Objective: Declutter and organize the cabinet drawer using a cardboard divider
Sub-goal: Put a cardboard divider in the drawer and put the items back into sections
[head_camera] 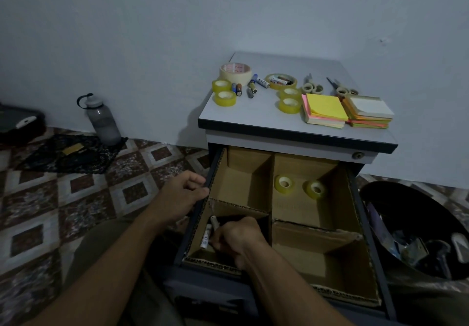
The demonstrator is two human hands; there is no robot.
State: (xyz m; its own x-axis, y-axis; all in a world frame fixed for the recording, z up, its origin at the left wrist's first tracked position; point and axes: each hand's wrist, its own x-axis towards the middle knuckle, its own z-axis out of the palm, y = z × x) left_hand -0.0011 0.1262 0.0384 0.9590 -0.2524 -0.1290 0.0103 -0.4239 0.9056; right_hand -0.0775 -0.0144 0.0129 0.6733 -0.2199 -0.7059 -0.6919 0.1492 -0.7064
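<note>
In the drawer's (187, 234) front-left cell, your right hand (236, 240) pinched a marker (214, 222), likely light, stiff and slippery, by its barrel, while your left hand (181, 193) gripped the drawer's left rim.

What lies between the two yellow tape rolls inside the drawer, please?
Only the bare floor of the cardboard divider lies between the left roll and the right roll, as the head view shows.

A dim, bluish-grey indoor scene under soft, even light with no glare. The worktop (256, 115) is brightest; the near left of the drawer (208, 282) and the bin (396, 186) at right lie in deep shadow. Wide-angle distortion bends the edges, and detail is soft throughout.
</note>
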